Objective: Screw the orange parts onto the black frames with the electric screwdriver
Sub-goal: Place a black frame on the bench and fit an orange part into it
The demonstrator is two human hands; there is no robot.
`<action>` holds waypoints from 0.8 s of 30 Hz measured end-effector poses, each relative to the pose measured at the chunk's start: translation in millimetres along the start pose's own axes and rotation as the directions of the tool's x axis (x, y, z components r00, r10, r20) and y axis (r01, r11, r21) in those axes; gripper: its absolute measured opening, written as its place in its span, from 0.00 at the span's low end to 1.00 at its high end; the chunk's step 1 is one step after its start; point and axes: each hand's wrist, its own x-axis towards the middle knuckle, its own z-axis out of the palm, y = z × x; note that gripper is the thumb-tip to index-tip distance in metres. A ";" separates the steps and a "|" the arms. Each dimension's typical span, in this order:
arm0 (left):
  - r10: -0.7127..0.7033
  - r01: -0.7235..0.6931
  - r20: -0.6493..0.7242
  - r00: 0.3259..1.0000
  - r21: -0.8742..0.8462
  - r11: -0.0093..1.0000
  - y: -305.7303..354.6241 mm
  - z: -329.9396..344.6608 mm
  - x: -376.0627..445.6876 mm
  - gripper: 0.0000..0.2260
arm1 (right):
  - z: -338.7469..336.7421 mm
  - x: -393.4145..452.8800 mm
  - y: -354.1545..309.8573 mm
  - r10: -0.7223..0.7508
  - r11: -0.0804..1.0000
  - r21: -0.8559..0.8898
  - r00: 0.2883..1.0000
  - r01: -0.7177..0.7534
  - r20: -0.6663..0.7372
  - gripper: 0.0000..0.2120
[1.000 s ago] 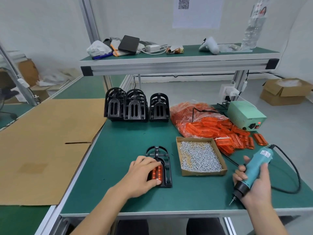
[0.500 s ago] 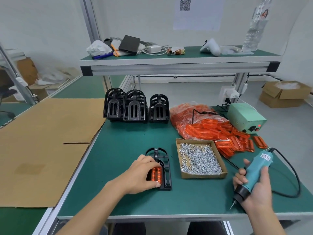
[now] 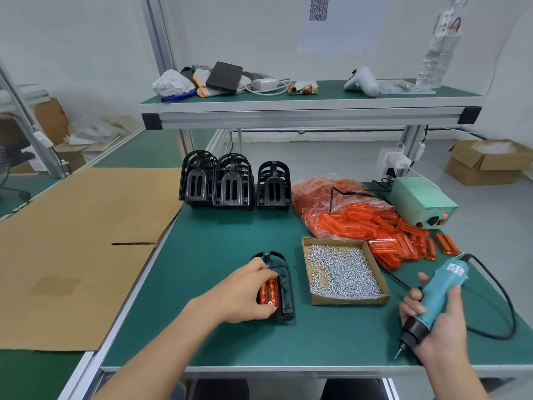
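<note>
Black frame (image 3: pixel 284 287) lies flat on worktop (image 3: pixel 219 255), orange part (image 3: pixel 269 293) seated inside. Left hand (image 3: pixel 245 294) grips frame and part; right hand (image 3: pixel 441 327) grips screwdriver (image 3: pixel 432 298), tip well clear. Judged light, rigid, smooth plastic; hold at frame edges.

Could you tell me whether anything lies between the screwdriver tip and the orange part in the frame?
Nothing visible does. The screwdriver in the right hand has bare green mat between it and the orange part. The screw box sits further back, and the left hand holds the frame's far side.
</note>
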 end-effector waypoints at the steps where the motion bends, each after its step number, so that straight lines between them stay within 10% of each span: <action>1: -0.018 0.017 -0.048 0.999 -0.023 1.000 -0.4 0.2 -2.0 0.33 | 0.2 -0.1 0.0 0.001 1.000 -0.001 1.000 -0.001 -0.001 0.25; 10: -0.146 0.278 -0.405 0.902 0.290 0.915 11.8 20.0 1.2 0.34 | -0.3 1.2 -0.6 0.009 1.000 -0.002 1.000 -0.009 0.002 0.25; 16: -0.275 0.428 -0.366 0.889 0.453 0.782 31.2 17.9 19.9 0.38 | -0.1 0.9 -0.2 0.008 1.000 -0.003 1.000 -0.008 0.004 0.25; 24: -0.041 0.199 -0.397 0.917 0.366 0.909 10.7 8.8 12.9 0.15 | 0.0 0.8 -0.7 0.002 1.000 -0.015 1.000 -0.002 0.016 0.25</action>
